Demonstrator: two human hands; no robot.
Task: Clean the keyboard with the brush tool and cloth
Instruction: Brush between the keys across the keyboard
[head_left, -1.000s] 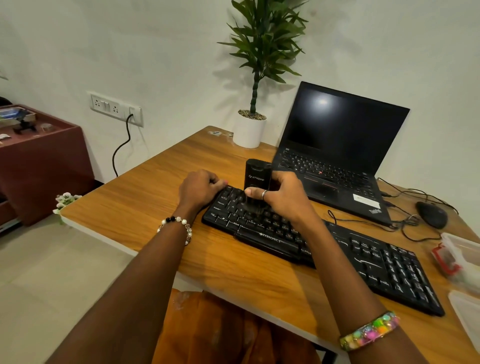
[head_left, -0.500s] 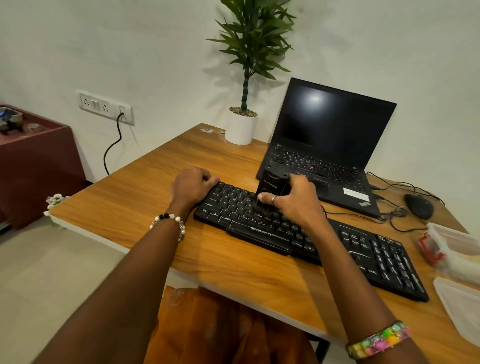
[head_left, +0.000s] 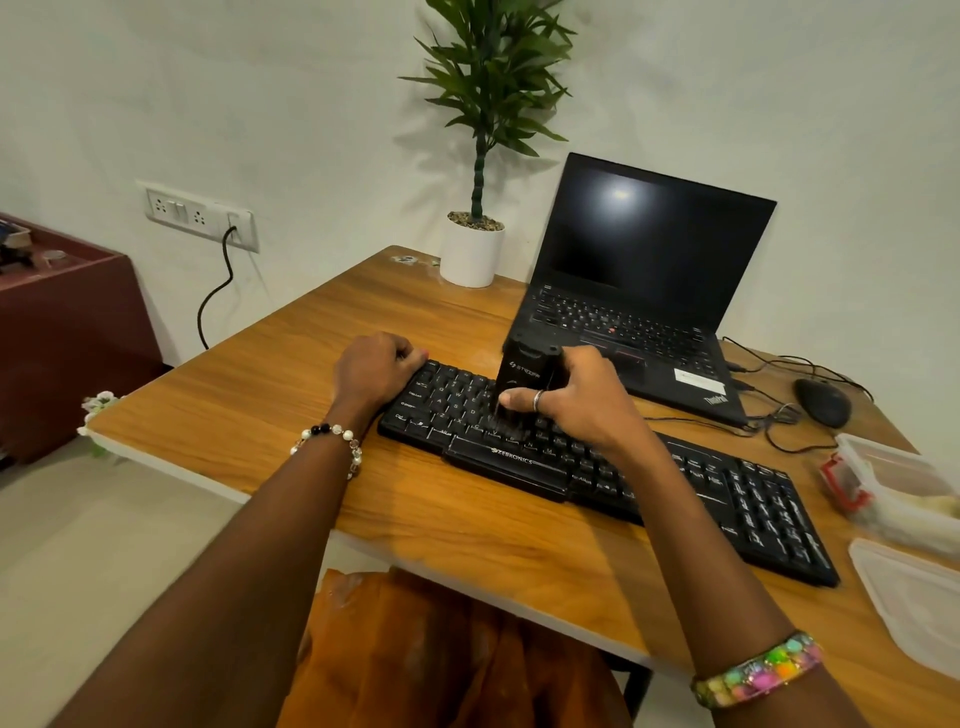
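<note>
Two hands on the job: the right hand (head_left: 582, 402) grips the brush tool (head_left: 524, 387), bristles on the keyboard (head_left: 675, 483) lying on the bench (head_left: 291, 384), the left hand (head_left: 376, 366) curls over its corner, brushing seemingly midway, no cloth in sight.
</note>
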